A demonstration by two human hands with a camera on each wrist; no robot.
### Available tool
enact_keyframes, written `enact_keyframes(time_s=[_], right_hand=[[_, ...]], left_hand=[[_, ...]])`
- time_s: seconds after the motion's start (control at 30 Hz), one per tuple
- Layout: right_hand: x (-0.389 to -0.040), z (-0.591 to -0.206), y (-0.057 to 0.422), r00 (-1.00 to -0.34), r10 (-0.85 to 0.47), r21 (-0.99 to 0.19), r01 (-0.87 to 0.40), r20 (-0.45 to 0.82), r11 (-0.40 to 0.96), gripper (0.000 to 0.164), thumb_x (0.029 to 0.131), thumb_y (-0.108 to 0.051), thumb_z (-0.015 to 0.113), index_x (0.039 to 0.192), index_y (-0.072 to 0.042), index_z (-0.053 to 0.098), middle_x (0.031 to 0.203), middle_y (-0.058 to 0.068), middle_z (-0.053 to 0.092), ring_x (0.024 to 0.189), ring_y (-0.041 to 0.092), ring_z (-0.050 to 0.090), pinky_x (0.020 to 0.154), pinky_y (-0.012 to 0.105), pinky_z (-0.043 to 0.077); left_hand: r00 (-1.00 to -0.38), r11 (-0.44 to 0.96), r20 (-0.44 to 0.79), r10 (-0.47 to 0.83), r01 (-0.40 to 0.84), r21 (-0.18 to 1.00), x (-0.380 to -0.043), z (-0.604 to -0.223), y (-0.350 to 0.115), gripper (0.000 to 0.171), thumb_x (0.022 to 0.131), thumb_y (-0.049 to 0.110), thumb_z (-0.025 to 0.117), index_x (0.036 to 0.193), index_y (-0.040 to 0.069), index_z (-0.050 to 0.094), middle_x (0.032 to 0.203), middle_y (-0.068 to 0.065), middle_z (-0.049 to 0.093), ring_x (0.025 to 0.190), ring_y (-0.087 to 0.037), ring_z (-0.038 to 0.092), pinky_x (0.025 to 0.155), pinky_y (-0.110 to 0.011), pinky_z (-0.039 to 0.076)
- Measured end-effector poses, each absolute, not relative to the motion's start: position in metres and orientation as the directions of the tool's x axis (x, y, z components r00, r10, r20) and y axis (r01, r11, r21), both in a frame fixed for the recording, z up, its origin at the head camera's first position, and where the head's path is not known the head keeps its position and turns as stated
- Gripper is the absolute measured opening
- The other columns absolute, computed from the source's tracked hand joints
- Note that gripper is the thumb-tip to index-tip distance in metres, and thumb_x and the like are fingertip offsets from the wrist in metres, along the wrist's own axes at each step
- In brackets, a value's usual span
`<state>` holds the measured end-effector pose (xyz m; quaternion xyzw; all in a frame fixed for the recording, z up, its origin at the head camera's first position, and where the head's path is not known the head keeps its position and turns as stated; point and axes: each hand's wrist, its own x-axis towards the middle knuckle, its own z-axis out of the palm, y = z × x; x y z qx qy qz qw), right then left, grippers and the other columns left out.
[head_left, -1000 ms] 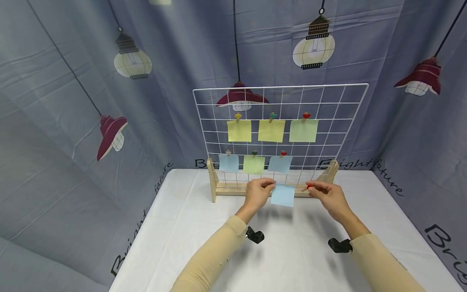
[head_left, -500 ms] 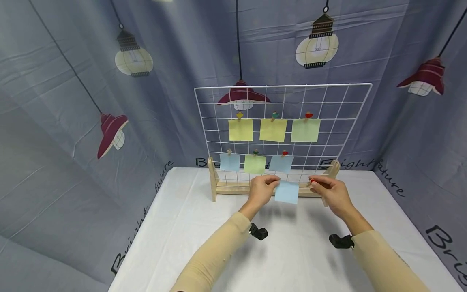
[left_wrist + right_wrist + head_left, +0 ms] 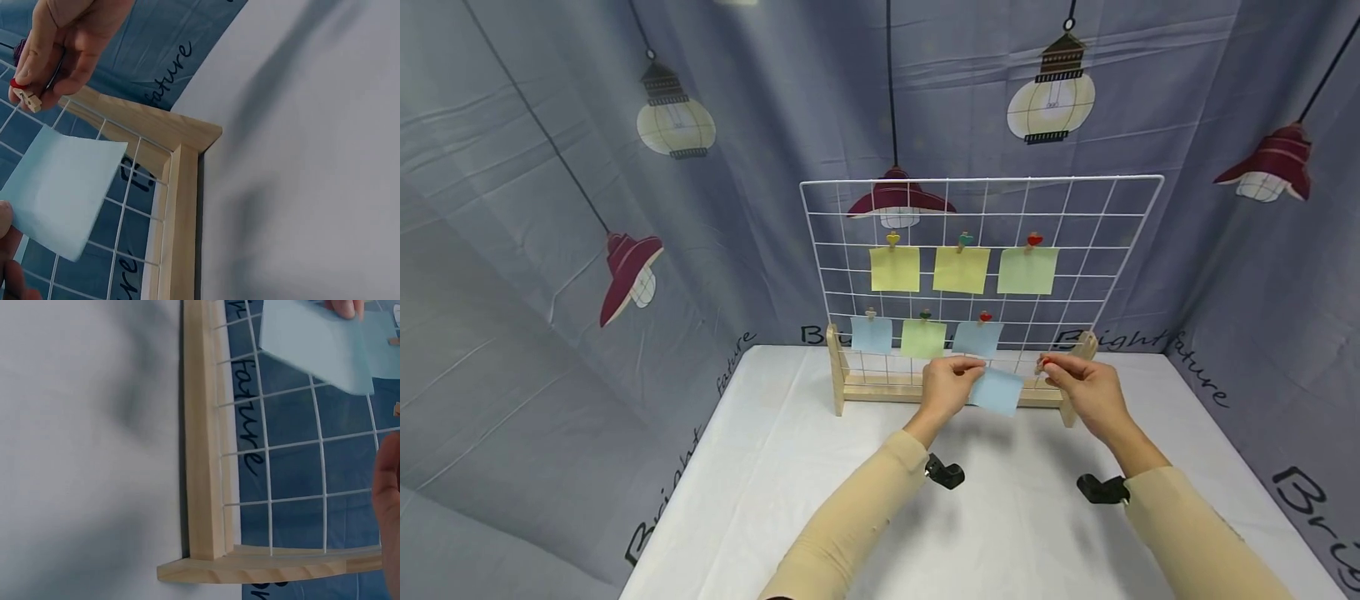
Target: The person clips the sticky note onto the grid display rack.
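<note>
My left hand [image 3: 949, 385] pinches a light blue paper note [image 3: 997, 392] by its upper left corner, in front of the rack's lower part. The note tilts and hangs apart from the wire in the head view. To its right, my right hand [image 3: 1090, 398] pinches a small wooden clothespin [image 3: 28, 99] with a red top between thumb and fingers. A short gap separates clothespin and note. Behind them stands a white wire grid rack [image 3: 981, 179] on a wooden base [image 3: 880, 387]. In the right wrist view my right hand's fingers [image 3: 389, 481] are mostly cut off.
Clothespins hold two rows of notes on the grid: a yellow note [image 3: 894, 269], another yellow note [image 3: 961, 271] and a pale green note [image 3: 1027, 271] above; blue, green and blue below. A white-covered table [image 3: 805, 467] lies underneath, with a lamp-printed curtain [image 3: 760, 208] behind.
My left hand has shifted right with the blue note, which has tilted clockwise. My right hand has risen slightly, and the clothespin in it has changed its angle. The notes on the rack stay put.
</note>
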<state>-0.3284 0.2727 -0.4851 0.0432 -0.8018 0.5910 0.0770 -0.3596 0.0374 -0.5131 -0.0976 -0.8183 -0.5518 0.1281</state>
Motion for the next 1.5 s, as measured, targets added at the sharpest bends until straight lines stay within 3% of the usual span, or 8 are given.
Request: enact_keyframes(time_s=[0.13, 0.4, 0.63, 0.83, 1.0, 1.3, 1.5], right_hand=[[-0.331, -0.48, 0.275, -0.983, 0.059, -0.924, -0.14, 0.172, 0.355, 0.046, 0.101, -0.028, 0.068, 0.134, 0.004, 0.065, 0.097, -0.029, 0.071, 0.09, -0.005, 0.07, 0.08, 0.009, 0.054], [-0.334, -0.473, 0.275, -0.979, 0.137, -0.906, -0.084, 0.153, 0.416, 0.046, 0.1, -0.034, 0.069, 0.133, -0.003, 0.068, 0.105, -0.027, 0.071, 0.098, -0.016, 0.058, 0.084, 0.005, 0.048], [-0.337, -0.469, 0.281, -0.974, 0.19, -0.885, -0.019, 0.121, 0.466, 0.046, 0.099, -0.04, 0.069, 0.134, -0.01, 0.07, 0.112, -0.024, 0.072, 0.108, -0.013, 0.054, 0.099, 0.02, 0.052], [-0.342, -0.465, 0.285, -0.972, 0.187, -0.882, -0.035, 0.138, 0.471, 0.046, 0.099, -0.04, 0.069, 0.133, -0.01, 0.07, 0.109, -0.026, 0.071, 0.103, -0.013, 0.056, 0.089, 0.01, 0.051], [-0.344, -0.461, 0.288, -0.973, 0.186, -0.87, -0.027, 0.135, 0.492, 0.045, 0.1, -0.043, 0.067, 0.134, -0.014, 0.07, 0.112, -0.024, 0.07, 0.101, -0.014, 0.056, 0.093, 0.014, 0.053], [-0.348, -0.45, 0.286, -0.965, 0.216, -0.88, -0.028, 0.147, 0.474, 0.046, 0.098, -0.042, 0.069, 0.134, -0.014, 0.07, 0.116, -0.021, 0.073, 0.097, -0.017, 0.057, 0.087, 0.008, 0.052], [-0.351, -0.448, 0.282, -0.958, 0.228, -0.906, -0.068, 0.177, 0.418, 0.044, 0.098, -0.036, 0.071, 0.132, -0.009, 0.071, 0.107, -0.027, 0.072, 0.093, -0.016, 0.059, 0.08, 0.005, 0.05]], left_hand=[[-0.956, 0.353, 0.291, 0.024, 0.28, 0.893, -0.361, -0.51, 0.046, 0.01, 0.094, 0.022, 0.078, 0.101, 0.02, 0.085, 0.098, 0.005, 0.079, 0.071, 0.0, 0.053, 0.061, -0.017, 0.044], [-0.964, 0.346, 0.266, 0.01, 0.253, 0.904, -0.363, -0.499, 0.063, 0.011, 0.094, 0.021, 0.077, 0.102, 0.021, 0.085, 0.097, 0.007, 0.079, 0.068, 0.0, 0.05, 0.057, -0.017, 0.04], [-0.96, 0.362, 0.28, 0.002, 0.262, 0.895, -0.364, -0.493, 0.078, 0.011, 0.094, 0.017, 0.077, 0.101, 0.022, 0.085, 0.095, 0.008, 0.079, 0.061, 0.0, 0.048, 0.052, -0.018, 0.038], [-0.949, 0.385, 0.316, -0.012, 0.287, 0.877, -0.366, -0.488, 0.086, 0.012, 0.094, 0.016, 0.076, 0.102, 0.019, 0.084, 0.094, 0.006, 0.079, 0.06, 0.001, 0.047, 0.051, -0.017, 0.038], [-0.935, 0.396, 0.355, -0.02, 0.318, 0.861, -0.367, -0.485, 0.09, 0.01, 0.096, 0.018, 0.075, 0.101, 0.017, 0.083, 0.091, 0.005, 0.078, 0.064, 0.0, 0.048, 0.054, -0.017, 0.038], [-0.932, 0.381, 0.358, -0.059, 0.311, 0.871, -0.375, -0.481, 0.099, 0.007, 0.094, 0.019, 0.077, 0.097, 0.018, 0.083, 0.088, 0.007, 0.077, 0.07, 0.002, 0.055, 0.059, -0.016, 0.042], [-0.927, 0.399, 0.362, -0.096, 0.297, 0.867, -0.378, -0.469, 0.107, 0.005, 0.094, 0.021, 0.077, 0.094, 0.022, 0.082, 0.086, 0.009, 0.077, 0.065, 0.003, 0.057, 0.058, -0.016, 0.042]])
